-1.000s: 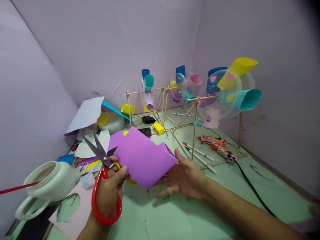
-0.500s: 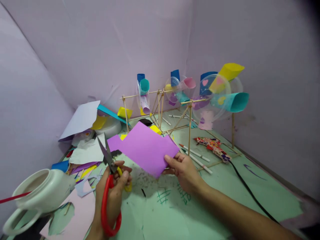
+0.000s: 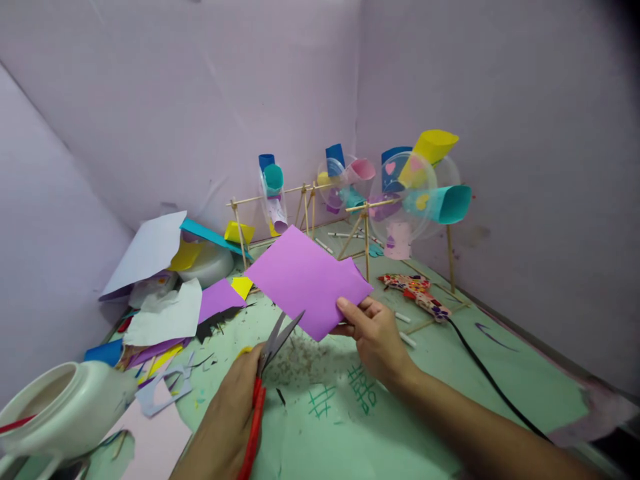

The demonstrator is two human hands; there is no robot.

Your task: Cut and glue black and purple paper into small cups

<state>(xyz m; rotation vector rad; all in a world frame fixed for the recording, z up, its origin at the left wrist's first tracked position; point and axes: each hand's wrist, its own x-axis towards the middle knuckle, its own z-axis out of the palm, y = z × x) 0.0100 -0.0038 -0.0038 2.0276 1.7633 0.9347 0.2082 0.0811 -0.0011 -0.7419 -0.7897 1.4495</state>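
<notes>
My left hand [image 3: 240, 390] grips a pair of scissors [image 3: 257, 407] with red and yellow handles. The blades are parted and point up and right, just below the lower left edge of a purple paper sheet [image 3: 300, 277]. Whether they touch the paper I cannot tell. My right hand [image 3: 375, 333] pinches that sheet at its lower right, thumb on top and fingers behind. Held above the green table [image 3: 300, 440], the sheet is tilted with one corner upward.
Wheels of paper cups and clear discs [image 3: 427, 193] stand on stick frames at the back. A patterned glue gun [image 3: 417, 293] with a black cord lies right. Paper scraps [image 3: 167, 313] and a white pot [image 3: 75, 407] are on the left.
The scissors have turned from upright to pointing right and moved toward the purple sheet. The sheet has risen slightly and shifted right. The view has swung a little to the right.
</notes>
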